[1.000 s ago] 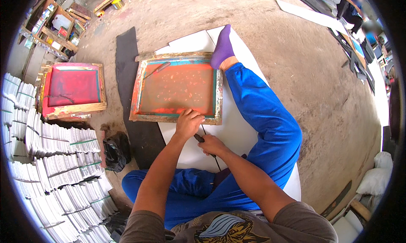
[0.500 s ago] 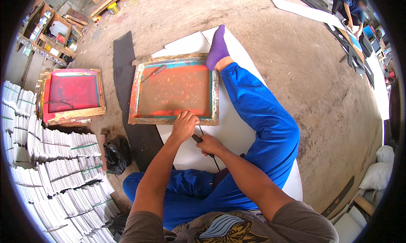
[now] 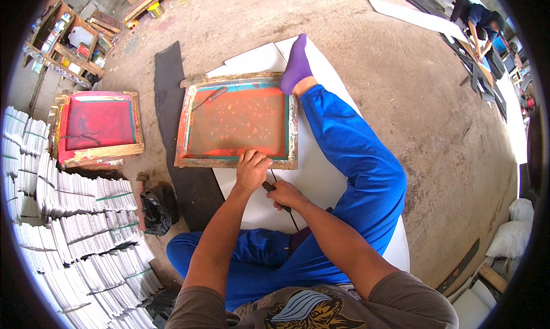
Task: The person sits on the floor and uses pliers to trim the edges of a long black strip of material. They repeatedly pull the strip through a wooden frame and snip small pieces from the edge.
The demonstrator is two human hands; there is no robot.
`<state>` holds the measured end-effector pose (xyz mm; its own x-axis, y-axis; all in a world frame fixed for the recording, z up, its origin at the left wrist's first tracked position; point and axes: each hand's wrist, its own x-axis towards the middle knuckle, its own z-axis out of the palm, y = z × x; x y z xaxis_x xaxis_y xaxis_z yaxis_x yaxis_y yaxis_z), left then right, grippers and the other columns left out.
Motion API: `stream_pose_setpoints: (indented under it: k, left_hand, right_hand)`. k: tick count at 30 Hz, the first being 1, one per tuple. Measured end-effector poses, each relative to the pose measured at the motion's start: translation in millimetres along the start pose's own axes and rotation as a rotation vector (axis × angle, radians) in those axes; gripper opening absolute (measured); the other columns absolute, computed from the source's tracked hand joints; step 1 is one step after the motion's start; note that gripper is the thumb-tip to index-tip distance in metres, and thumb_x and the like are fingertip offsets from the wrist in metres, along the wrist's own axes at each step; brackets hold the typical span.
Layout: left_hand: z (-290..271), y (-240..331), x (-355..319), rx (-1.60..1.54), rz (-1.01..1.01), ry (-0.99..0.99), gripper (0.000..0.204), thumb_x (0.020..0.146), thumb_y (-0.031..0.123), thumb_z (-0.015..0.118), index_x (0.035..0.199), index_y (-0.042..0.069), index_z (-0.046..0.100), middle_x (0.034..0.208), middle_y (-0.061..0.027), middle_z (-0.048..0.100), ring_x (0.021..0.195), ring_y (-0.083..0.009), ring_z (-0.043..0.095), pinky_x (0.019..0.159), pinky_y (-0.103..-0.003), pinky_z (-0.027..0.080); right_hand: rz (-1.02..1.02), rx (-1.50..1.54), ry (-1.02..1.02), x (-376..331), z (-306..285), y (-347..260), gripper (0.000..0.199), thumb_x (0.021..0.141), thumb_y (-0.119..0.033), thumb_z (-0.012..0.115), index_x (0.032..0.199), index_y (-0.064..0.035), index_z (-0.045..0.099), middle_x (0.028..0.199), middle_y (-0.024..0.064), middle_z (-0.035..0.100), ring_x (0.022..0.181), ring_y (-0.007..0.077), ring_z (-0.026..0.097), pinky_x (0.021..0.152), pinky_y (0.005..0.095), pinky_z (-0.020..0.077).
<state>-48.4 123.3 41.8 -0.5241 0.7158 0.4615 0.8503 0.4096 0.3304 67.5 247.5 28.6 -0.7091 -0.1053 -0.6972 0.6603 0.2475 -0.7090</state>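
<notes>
A wooden printing frame point(image 3: 236, 160) with an orange screen lies on white sheets point(image 3: 321, 174) on the floor in front of me. My left hand point(image 3: 252, 170) rests on the frame's near edge, fingers curled over the wood. Just below it, my right hand point(image 3: 283, 195) is closed around a thin dark-handled tool point(image 3: 269, 186) whose tip points toward the frame. A small red-handled tool point(image 3: 211, 97) lies inside the frame at its far left corner. My leg in blue trousers point(image 3: 349, 157) stretches along the frame's right side, purple sock point(image 3: 296, 65) at the far corner.
A second frame with a red screen point(image 3: 98, 123) sits on a wooden stand to the left. Stacks of white printed sheets point(image 3: 69, 226) fill the left side. A black strip point(image 3: 172, 117) and a black bag point(image 3: 154, 206) lie beside the frame. Another person point(image 3: 478, 22) works far right.
The view has shifted slightly; my hands stay at the frame's near edge, the left hand settling more onto the wood.
</notes>
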Motion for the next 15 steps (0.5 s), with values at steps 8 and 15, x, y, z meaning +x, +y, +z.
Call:
stream_pose_setpoints:
  k: [8,15]
  left_hand:
    - [-5.0,-13.5,-17.0,-0.145,-0.188,0.16,0.008,0.082,0.015,0.075,0.083,0.008,0.074,0.093,-0.004,0.069,0.1,-0.0274,0.058,0.095,-0.046,0.041]
    - [-13.4,-2.1,-28.2,-0.101,-0.301,0.076,0.012,0.086,0.019,0.072,0.095,0.011,0.075,0.099,-0.0028,0.069,0.104,-0.0271,0.058,0.098,-0.044,0.039]
  right_hand:
    - [0.023,0.09,0.002,-7.5,0.6,-4.6,0.029,0.088,-0.019,0.065,0.096,0.0094,0.064,0.069,0.0158,0.069,0.053,0.0226,0.067,0.052,0.0366,0.0533]
    - [0.033,0.121,-0.016,-6.0,-2.6,-9.8,0.031,0.087,-0.019,0.065,0.097,0.011,0.064,0.069,0.0169,0.068,0.052,0.0234,0.067,0.049,0.0368,0.0535]
